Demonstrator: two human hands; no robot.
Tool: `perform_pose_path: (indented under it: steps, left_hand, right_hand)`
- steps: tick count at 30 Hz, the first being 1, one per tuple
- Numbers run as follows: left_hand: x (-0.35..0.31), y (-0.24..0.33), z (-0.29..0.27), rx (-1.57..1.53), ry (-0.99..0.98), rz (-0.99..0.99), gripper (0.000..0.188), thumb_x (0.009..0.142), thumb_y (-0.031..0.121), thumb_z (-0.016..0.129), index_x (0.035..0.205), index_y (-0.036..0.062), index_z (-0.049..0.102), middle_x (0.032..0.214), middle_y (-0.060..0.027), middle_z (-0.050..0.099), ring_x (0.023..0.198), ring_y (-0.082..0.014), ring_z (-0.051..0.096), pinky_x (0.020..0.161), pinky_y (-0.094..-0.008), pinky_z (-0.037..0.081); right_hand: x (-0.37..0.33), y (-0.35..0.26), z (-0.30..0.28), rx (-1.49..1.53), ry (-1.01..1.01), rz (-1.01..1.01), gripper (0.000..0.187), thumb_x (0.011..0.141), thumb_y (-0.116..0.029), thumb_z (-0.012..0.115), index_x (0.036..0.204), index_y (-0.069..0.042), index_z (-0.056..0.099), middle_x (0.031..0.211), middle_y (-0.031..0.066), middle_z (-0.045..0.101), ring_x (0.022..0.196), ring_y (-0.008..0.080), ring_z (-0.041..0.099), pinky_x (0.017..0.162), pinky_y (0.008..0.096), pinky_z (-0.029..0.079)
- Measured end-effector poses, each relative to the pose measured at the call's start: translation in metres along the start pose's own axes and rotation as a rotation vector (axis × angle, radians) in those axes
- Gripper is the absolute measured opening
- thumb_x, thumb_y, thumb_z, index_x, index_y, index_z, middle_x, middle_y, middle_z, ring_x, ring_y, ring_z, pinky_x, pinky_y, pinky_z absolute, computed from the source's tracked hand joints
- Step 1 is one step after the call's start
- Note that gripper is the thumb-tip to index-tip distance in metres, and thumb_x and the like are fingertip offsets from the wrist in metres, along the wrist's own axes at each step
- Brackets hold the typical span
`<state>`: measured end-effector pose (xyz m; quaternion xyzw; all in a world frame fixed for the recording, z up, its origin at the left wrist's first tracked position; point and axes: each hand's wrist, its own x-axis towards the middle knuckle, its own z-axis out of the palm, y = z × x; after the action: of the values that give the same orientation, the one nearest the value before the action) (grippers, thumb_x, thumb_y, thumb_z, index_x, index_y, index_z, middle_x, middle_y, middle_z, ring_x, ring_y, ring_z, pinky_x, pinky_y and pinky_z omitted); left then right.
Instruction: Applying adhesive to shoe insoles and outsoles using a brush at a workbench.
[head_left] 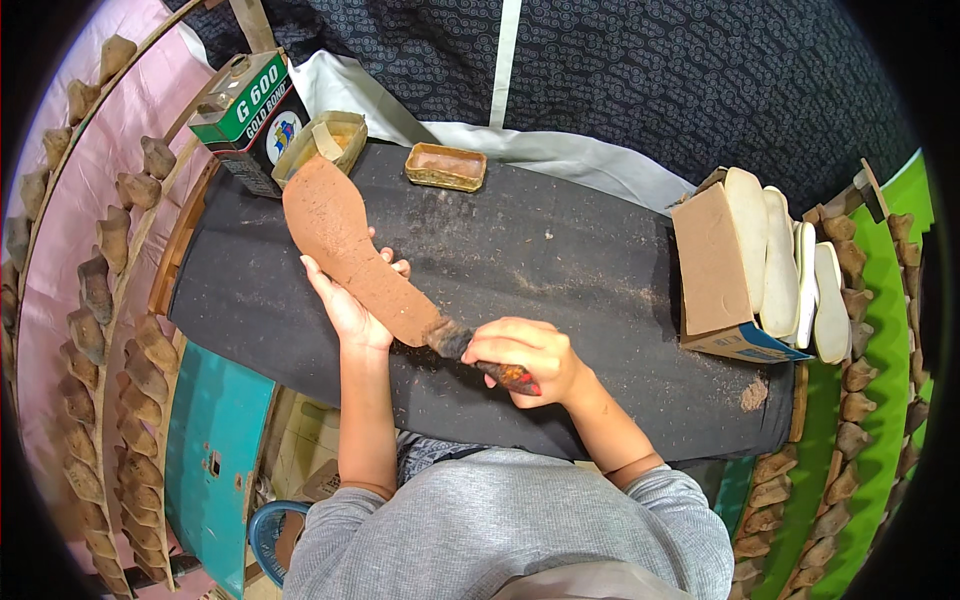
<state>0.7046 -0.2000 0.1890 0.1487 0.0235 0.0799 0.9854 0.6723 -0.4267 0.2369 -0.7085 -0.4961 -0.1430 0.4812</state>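
My left hand (348, 308) grips a brown shoe sole (335, 215) by its narrow middle, with the thumb on the near side and fingertips curled round the far edge. The wide toe end points up and left, and the heel end down toward my right hand (532, 355). That hand is closed round the red-and-black handle of a brush (450, 338). The brush's dark bristles touch the sole's heel end. Both hands are above a table (570, 260) covered in dark cloth, scattered with pale dust and crumbs.
A tall metal can (243, 115) and a shallow tray (352, 140) stand at the far left. Beside them sits a small rectangular tray (445, 172). On the right, a cardboard box (712, 265) holds pale soles (778, 255). Racks of wooden shoe lasts (95, 285) flank the table.
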Motion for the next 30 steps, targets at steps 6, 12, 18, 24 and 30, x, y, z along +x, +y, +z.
perform_pose_path:
  steps: [6,12,18,24,30]
  left_hand:
    - [-0.002,0.0,0.012,0.118,0.089,0.153,0.072,0.091,0.067,0.033,0.121,0.003,0.049,0.099,-0.0095,0.054,0.08,-0.0252,0.052,0.07,-0.0426,0.047]
    - [-0.004,-0.001,0.021,0.133,0.121,0.244,0.075,0.09,0.068,0.033,0.121,0.002,0.049,0.1,-0.0101,0.054,0.081,-0.0251,0.054,0.07,-0.0437,0.049]
    - [-0.002,0.006,0.013,0.107,0.093,0.222,0.075,0.09,0.068,0.033,0.12,0.0007,0.048,0.101,-0.0103,0.054,0.081,-0.0252,0.054,0.069,-0.0438,0.049]
    - [-0.002,0.002,0.012,0.114,0.123,0.221,0.074,0.09,0.068,0.033,0.121,0.0027,0.048,0.102,-0.009,0.054,0.081,-0.0249,0.053,0.068,-0.0445,0.048]
    - [-0.004,0.003,0.01,0.1,0.08,0.185,0.074,0.09,0.069,0.032,0.123,0.0045,0.047,0.105,-0.0085,0.054,0.082,-0.0249,0.053,0.068,-0.0458,0.048]
  right_hand:
    - [-0.001,0.001,0.005,0.08,-0.046,-0.088,0.033,0.064,-0.004,0.07,0.096,-0.002,0.066,0.094,0.0113,0.065,0.085,0.0264,0.065,0.075,0.0344,0.055]
    - [0.001,-0.001,0.006,0.031,-0.039,-0.136,0.034,0.063,-0.005,0.071,0.096,-0.002,0.066,0.096,0.0114,0.064,0.082,0.0268,0.065,0.073,0.0347,0.054]
    - [0.002,0.008,-0.012,-0.118,0.056,-0.036,0.036,0.063,-0.001,0.073,0.099,-0.002,0.064,0.095,0.0111,0.063,0.081,0.0281,0.064,0.071,0.0352,0.053]
    - [0.002,0.0,-0.004,0.069,0.047,-0.173,0.031,0.064,-0.002,0.072,0.094,0.0,0.067,0.095,0.0146,0.064,0.077,0.0275,0.066,0.066,0.0336,0.054]
    - [0.004,0.009,-0.009,-0.065,0.049,-0.071,0.036,0.062,0.0,0.071,0.098,-0.002,0.064,0.094,0.0131,0.063,0.08,0.0289,0.064,0.07,0.0358,0.053]
